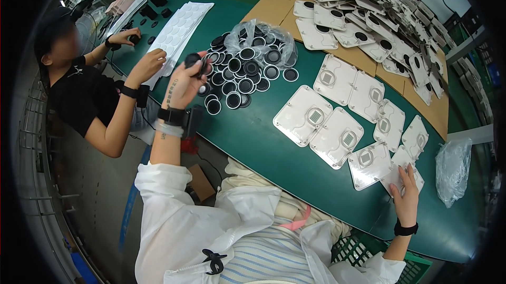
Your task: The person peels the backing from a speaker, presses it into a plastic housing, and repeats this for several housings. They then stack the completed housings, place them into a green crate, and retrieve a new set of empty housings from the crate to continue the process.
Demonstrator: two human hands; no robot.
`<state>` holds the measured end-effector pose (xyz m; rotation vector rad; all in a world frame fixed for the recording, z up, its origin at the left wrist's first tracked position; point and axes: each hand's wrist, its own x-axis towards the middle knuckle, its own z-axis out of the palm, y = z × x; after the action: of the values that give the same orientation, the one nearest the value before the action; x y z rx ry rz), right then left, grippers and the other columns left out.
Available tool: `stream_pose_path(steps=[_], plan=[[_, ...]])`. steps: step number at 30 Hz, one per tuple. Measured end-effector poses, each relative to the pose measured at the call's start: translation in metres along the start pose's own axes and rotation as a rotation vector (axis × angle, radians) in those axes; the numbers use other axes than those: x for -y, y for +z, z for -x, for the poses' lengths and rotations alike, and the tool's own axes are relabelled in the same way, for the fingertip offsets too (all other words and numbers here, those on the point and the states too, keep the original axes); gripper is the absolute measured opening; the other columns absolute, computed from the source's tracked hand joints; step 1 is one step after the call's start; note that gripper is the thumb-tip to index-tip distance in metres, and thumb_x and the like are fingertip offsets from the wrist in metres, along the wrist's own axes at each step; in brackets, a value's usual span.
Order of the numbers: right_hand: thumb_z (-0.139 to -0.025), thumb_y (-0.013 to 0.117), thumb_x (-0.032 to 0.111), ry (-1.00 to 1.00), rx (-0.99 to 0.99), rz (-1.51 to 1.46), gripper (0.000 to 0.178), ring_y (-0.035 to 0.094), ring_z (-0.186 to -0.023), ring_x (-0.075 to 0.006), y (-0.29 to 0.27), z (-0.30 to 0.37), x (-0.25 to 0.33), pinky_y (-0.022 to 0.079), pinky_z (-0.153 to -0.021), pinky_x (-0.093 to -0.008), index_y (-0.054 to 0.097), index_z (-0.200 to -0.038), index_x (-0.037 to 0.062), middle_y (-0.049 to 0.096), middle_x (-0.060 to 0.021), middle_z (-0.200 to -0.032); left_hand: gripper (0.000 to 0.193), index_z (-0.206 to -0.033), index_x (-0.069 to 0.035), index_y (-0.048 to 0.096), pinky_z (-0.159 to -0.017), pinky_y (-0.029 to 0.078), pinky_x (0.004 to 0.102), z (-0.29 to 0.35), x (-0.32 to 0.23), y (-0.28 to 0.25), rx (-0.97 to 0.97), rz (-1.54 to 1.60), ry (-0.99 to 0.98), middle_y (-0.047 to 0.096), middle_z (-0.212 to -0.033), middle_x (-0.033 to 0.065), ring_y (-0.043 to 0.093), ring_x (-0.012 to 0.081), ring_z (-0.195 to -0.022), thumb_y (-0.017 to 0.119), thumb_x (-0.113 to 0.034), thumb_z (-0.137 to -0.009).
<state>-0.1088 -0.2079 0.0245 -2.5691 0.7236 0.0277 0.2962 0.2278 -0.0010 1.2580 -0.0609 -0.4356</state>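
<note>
My left hand is raised at the left edge of a heap of round parts, its fingers closed round a black round cap; whether it holds more than one is hard to make out. The heap of black discs with pale rims lies just right of it. Off to the right, my right hand rests with fingers spread on a white plastic panel. Several similar white panels, each with a round slotted grille, lie flat in rows between the two hands.
A clear plastic bag lies on the discs, another at the right. White panels with black discs are piled on cardboard. A co-worker handles small black parts beside white sticker sheets. A green crate stands below.
</note>
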Motion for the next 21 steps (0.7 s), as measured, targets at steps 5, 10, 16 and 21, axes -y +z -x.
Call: stream_pose_path(steps=[5, 10, 16, 21], plan=[[-0.081, 0.064, 0.002, -0.191, -0.239, 0.035, 0.038, 0.057, -0.113, -0.0327, -0.017, 0.006, 0.031, 0.044, -0.097, -0.0377, 0.059, -0.118, 0.0007, 0.055, -0.0188, -0.129, 0.031, -0.126, 0.0, 0.051, -0.071, 0.044, 0.0223, 0.044, 0.019, 0.098, 0.327, 0.306, -0.172, 0.058, -0.109, 0.0089, 0.055, 0.0139, -0.094, 0.05, -0.01, -0.096], [-0.089, 0.059, 0.003, -0.093, 0.062, -0.921, 0.015, 0.063, -0.082, -0.0118, 0.008, -0.002, 0.098, 0.05, -0.072, -0.0228, 0.06, -0.103, -0.0032, 0.065, -0.0073, -0.092, 0.033, -0.127, 0.001, 0.049, -0.076, 0.046, 0.0258, 0.12, 0.076, 0.209, 0.446, 0.357, -0.411, 0.058, -0.11, 0.0092, 0.057, 0.0144, -0.095, 0.05, -0.011, -0.097], [-0.091, 0.059, 0.004, 0.051, 0.154, -0.871, 0.009, 0.057, -0.074, -0.005, 0.011, -0.001, 0.1, 0.047, -0.066, -0.0188, 0.058, -0.096, -0.0031, 0.062, -0.0017, -0.082, 0.032, -0.125, -0.001, 0.052, -0.072, 0.045, 0.0277, 0.161, 0.113, 0.274, 0.488, 0.248, -0.454, 0.061, -0.108, 0.0079, 0.058, 0.0142, -0.092, 0.047, -0.019, -0.098], [-0.091, 0.059, 0.005, 0.055, 0.119, -0.841, 0.009, 0.056, -0.071, -0.0042, 0.014, 0.004, 0.087, 0.046, -0.064, -0.0185, 0.057, -0.094, -0.003, 0.061, -0.0007, -0.08, 0.042, -0.122, -0.002, 0.053, -0.071, 0.044, 0.0287, 0.157, 0.125, 0.277, 0.467, 0.535, -0.729, 0.062, -0.106, 0.006, 0.058, 0.0161, -0.091, 0.043, -0.035, -0.099]])
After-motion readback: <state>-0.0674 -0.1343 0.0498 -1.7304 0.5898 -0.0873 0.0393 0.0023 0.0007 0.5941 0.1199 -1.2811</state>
